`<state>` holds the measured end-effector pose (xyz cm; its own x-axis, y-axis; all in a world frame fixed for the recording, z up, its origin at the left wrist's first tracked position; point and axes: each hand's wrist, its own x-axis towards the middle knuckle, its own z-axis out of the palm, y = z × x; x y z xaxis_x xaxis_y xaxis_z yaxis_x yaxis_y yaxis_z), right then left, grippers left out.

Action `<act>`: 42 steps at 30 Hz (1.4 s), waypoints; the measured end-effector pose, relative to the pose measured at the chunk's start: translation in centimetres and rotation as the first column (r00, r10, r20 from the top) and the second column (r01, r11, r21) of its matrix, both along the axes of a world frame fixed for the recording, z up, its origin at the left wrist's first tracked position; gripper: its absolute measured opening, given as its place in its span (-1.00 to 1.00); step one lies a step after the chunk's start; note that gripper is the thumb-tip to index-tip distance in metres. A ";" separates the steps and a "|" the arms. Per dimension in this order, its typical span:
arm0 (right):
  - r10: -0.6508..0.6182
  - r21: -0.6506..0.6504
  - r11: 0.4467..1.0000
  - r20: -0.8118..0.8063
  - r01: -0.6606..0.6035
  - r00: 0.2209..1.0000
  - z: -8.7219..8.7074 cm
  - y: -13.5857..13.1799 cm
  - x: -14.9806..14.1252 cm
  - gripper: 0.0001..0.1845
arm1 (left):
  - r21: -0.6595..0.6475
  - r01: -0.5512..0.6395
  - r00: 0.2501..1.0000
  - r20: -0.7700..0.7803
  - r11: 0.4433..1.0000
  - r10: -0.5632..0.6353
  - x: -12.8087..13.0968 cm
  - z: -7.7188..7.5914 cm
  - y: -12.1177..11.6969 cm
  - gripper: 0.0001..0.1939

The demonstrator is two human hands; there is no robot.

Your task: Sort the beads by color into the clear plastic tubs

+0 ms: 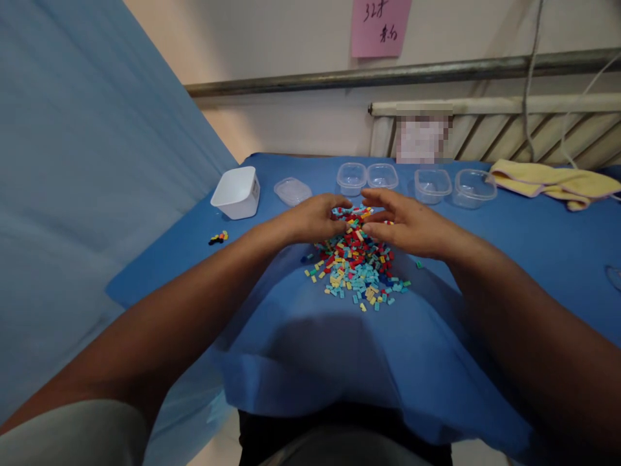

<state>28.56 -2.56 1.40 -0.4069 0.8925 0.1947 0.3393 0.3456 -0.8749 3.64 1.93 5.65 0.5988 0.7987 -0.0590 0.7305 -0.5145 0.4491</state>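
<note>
A heap of small toy building bricks (361,268) in light blue, red, yellow, green and dark blue lies on the blue tablecloth (485,259). Over the left far side of the heap is my left hand (323,217), its fingers curved and apart. My right hand (400,220) faces it from the right, fingers spread, with nothing seen in its grasp. Both hands hide part of the heap, and whether the fingertips touch bricks I cannot tell. One green brick (420,265) lies apart, right of the heap.
Behind the hands stand clear plastic tubs, among them one at the far right (474,189). To the left are a white container (237,193), a clear lid (293,191) and a small cluster of bricks (219,238). A yellow cloth (553,184) lies at the back right, before a radiator (485,133).
</note>
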 end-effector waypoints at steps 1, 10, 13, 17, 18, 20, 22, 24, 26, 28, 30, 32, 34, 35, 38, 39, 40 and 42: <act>-0.018 0.011 1.000 0.035 0.018 0.999 0.1 0.1 0.3 -0.18 | 0.010 0.017 1.000 -0.016 1.000 -0.017 -0.3 -0.2 0.4 -0.27; -0.269 0.308 0.942 0.441 0.138 0.856 -3.0 2.0 1.4 -0.30 | -0.186 0.084 0.996 0.010 0.979 -0.083 1.1 -3.8 4.1 0.05; -0.158 0.193 0.978 0.442 0.079 0.883 -4.2 2.2 1.4 -0.19 | -0.207 0.176 0.984 0.051 0.962 -0.169 0.8 -3.8 3.7 0.01; -0.028 0.071 0.997 0.400 -0.001 0.916 -4.1 1.7 1.6 -0.05 | -0.271 0.288 0.957 0.093 0.918 -0.273 -0.6 -2.6 2.4 0.08; 0.012 0.042 0.999 0.405 -0.032 0.914 -3.9 1.4 1.7 0.01 | -0.283 0.323 0.947 0.099 0.903 -0.307 -1.1 -2.4 1.9 0.15; 0.103 0.004 0.993 0.448 -0.117 0.888 -3.5 0.7 1.8 0.18 | -0.274 0.349 0.935 0.044 0.896 -0.351 -1.8 -2.2 0.6 0.33; 0.148 0.012 0.984 0.514 -0.180 0.845 -3.3 -0.1 1.8 0.42 | -0.216 0.327 0.932 -0.088 0.920 -0.352 -2.2 -2.5 -0.8 0.52; 0.141 0.051 0.977 0.573 -0.206 0.808 -3.3 -0.8 1.6 0.57 | -0.143 0.306 0.923 -0.197 0.941 -0.330 -2.3 -3.0 -2.1 0.62; 0.110 0.085 0.976 0.601 -0.200 0.791 -3.3 -1.2 1.2 0.59 | -0.087 0.312 0.922 -0.213 0.946 -0.323 -2.0 -3.5 -2.8 0.60; 0.089 0.103 0.977 0.594 -0.185 0.799 -3.3 -1.3 0.7 0.54 | -0.049 0.305 0.935 -0.175 0.951 -0.309 -1.5 -3.8 -3.0 0.54; 0.077 0.120 0.978 0.556 -0.172 0.827 -3.3 -1.3 0.1 0.44 | -0.026 0.281 0.949 -0.141 0.959 -0.282 -1.1 -4.1 -2.8 0.46; 0.058 0.118 0.983 0.514 -0.138 0.856 -3.3 -1.2 -0.5 0.33 | -0.008 0.241 0.963 -0.122 0.971 -0.240 -0.7 -4.4 -2.3 0.39; 0.017 0.095 0.993 0.473 -0.071 0.881 -3.5 -1.1 -0.9 0.26 | 0.000 0.199 0.978 -0.069 0.980 -0.199 -0.4 -4.9 -1.9 0.34; -0.007 0.083 0.996 0.452 -0.034 0.892 -3.6 -1.0 -1.1 0.24 | -0.008 0.195 0.981 -0.013 0.981 -0.195 -0.3 -5.3 -1.7 0.30; -0.059 0.074 0.997 0.376 0.034 0.925 -3.8 -0.5 -1.4 0.22 | -0.046 0.237 0.949 0.227 0.970 -0.221 0.1 -6.2 -1.2 0.08; -0.070 0.077 0.996 0.348 0.046 0.935 -3.8 -0.3 -1.4 0.21 | -0.053 0.259 0.923 0.306 0.964 -0.231 0.3 -6.4 -1.0 -0.01; -0.077 0.076 0.996 0.321 0.055 0.944 -3.7 0.0 -1.4 0.19 | -0.062 0.267 0.901 0.372 0.962 -0.226 0.4 -6.4 -0.8 -0.07; -0.086 0.059 0.996 0.258 0.073 0.962 -3.5 0.4 -1.2 0.10 | -0.112 0.222 0.877 0.457 0.969 -0.148 0.8 -6.3 -0.6 -0.11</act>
